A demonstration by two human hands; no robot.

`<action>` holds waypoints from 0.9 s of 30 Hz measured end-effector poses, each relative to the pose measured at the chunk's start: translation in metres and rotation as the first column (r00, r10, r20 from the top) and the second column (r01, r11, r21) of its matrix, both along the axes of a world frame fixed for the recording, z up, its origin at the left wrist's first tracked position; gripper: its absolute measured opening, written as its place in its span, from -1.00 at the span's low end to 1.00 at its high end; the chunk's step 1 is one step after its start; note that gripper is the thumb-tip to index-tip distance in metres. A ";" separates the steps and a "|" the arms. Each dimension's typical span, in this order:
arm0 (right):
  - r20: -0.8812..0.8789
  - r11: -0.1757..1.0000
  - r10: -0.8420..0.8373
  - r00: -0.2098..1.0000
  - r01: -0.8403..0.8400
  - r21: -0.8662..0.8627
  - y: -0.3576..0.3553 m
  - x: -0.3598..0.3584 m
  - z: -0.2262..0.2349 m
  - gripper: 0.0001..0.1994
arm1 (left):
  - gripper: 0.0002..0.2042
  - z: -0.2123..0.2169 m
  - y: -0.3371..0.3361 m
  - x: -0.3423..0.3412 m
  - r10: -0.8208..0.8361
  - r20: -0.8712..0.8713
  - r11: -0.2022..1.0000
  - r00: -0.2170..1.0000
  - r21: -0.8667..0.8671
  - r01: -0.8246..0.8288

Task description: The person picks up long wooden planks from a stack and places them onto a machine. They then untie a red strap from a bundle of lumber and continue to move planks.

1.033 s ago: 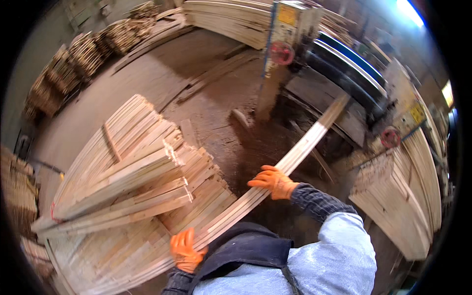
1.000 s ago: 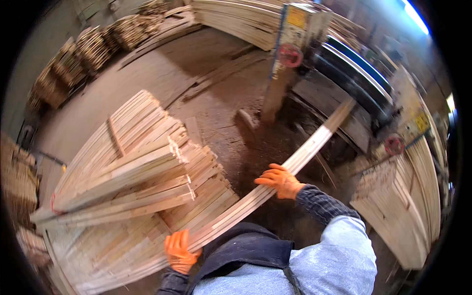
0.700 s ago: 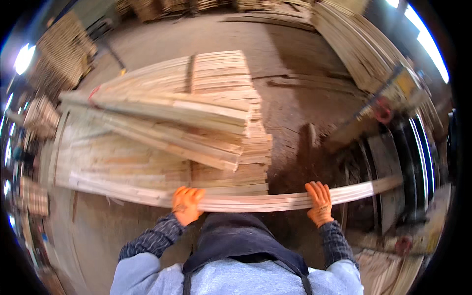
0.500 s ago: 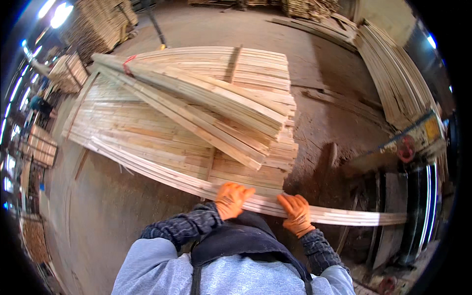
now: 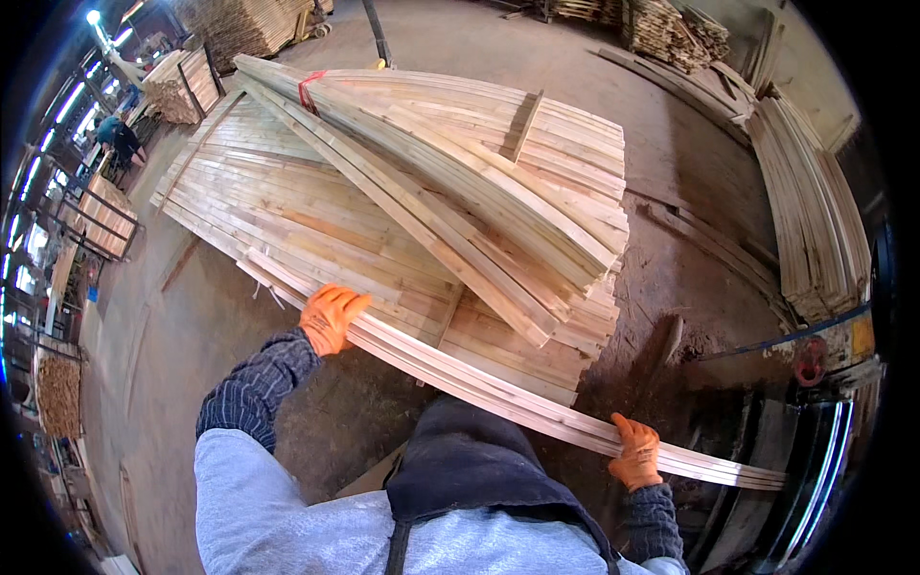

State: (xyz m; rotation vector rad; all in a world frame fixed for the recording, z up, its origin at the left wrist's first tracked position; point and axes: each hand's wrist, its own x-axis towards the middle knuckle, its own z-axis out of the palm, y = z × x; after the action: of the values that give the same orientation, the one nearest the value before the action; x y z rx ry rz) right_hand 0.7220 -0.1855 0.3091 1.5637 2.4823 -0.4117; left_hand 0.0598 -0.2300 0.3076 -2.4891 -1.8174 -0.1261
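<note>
You hold a long, pale, thin wooden board [image 5: 498, 388] with both orange-gloved hands.

Your right hand [image 5: 636, 452] has its fingers curled over the board's near edge toward its right end; your left hand [image 5: 330, 316] lies fingers together on its top near the left end. The board rests along the near edge of the big stack of pale sawn planks [image 5: 383, 220]. Beyond, a red strap [image 5: 309, 91] binds a bundle.

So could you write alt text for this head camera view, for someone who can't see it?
A person in orange gloves holds a long pale wooden board against the near edge of a large stack of boards, left hand on top of it, right hand gripping nearer its other end. More lumber piles stand on the workshop floor.
</note>
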 end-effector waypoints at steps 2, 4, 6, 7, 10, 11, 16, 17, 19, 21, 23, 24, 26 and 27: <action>-0.053 0.993 -0.020 0.998 0.014 -0.117 0.012 0.017 0.011 -0.03 | -0.26 0.003 0.002 0.000 -0.053 0.092 0.998 0.994 -0.021 0.055; -0.230 0.984 -0.033 0.973 -0.009 -0.179 0.027 0.030 0.016 -0.15 | -0.24 0.002 0.008 0.021 -0.051 0.114 0.997 0.992 -0.056 0.057; -0.471 0.917 -0.233 0.851 0.030 -0.398 0.052 0.035 -0.010 -0.36 | -0.24 -0.003 0.018 0.055 -0.079 0.144 0.994 0.986 -0.063 0.088; -0.528 0.878 -0.348 0.775 0.072 -0.474 0.065 0.009 -0.009 -0.45 | -0.25 -0.001 0.015 0.069 -0.074 0.143 0.994 0.987 -0.068 0.084; -0.633 0.829 -0.467 0.617 0.057 -0.557 0.113 -0.048 -0.040 -0.54 | -0.25 0.001 0.020 0.108 -0.105 0.215 0.988 0.971 -0.093 0.127; -0.587 0.748 -0.571 0.574 0.069 -0.660 0.128 -0.070 -0.047 -0.53 | -0.22 -0.002 0.021 0.119 -0.128 0.242 0.982 0.962 -0.108 0.157; -0.276 0.332 -0.844 0.461 0.044 -0.942 0.195 -0.120 -0.138 -0.51 | -0.07 0.018 0.033 0.126 -0.174 0.359 0.936 0.917 -0.230 0.268; -0.235 0.334 -0.845 0.481 0.132 -0.933 0.202 -0.131 -0.164 -0.54 | -0.10 0.026 0.035 0.117 -0.086 0.326 0.920 0.941 -0.336 0.201; -0.131 0.277 -0.888 0.442 0.284 -0.918 0.216 -0.140 -0.226 -0.55 | -0.12 0.025 0.034 0.091 -0.075 0.251 0.919 0.965 -0.359 0.165; -0.015 0.148 -0.951 0.310 0.409 -0.901 0.227 -0.135 -0.288 -0.51 | -0.18 0.025 0.046 0.078 -0.098 0.235 0.883 0.967 -0.428 0.194; -0.038 0.249 -0.924 0.381 0.522 -0.816 0.223 -0.163 -0.300 -0.46 | -0.18 0.008 0.041 0.089 -0.119 0.308 0.878 0.944 -0.412 0.245; -0.047 0.246 -0.943 0.330 0.596 -0.764 0.219 -0.176 -0.300 -0.45 | -0.19 0.000 0.040 0.100 -0.130 0.345 0.875 0.930 -0.401 0.271; -0.063 0.223 -0.965 0.256 0.667 -0.711 0.211 -0.191 -0.292 -0.43 | -0.18 0.001 0.047 0.126 -0.120 0.373 0.844 0.920 -0.451 0.292; -0.070 0.214 -0.969 0.236 0.666 -0.714 0.209 -0.190 -0.288 -0.42 | -0.18 0.003 0.051 0.140 -0.117 0.387 0.829 0.914 -0.469 0.305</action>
State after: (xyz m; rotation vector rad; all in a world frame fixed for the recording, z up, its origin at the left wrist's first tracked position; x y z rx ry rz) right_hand 0.5317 0.0236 0.0215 2.6176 1.0025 -1.7559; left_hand 0.1995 -0.1788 0.3107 -3.2389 -1.8808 -0.0889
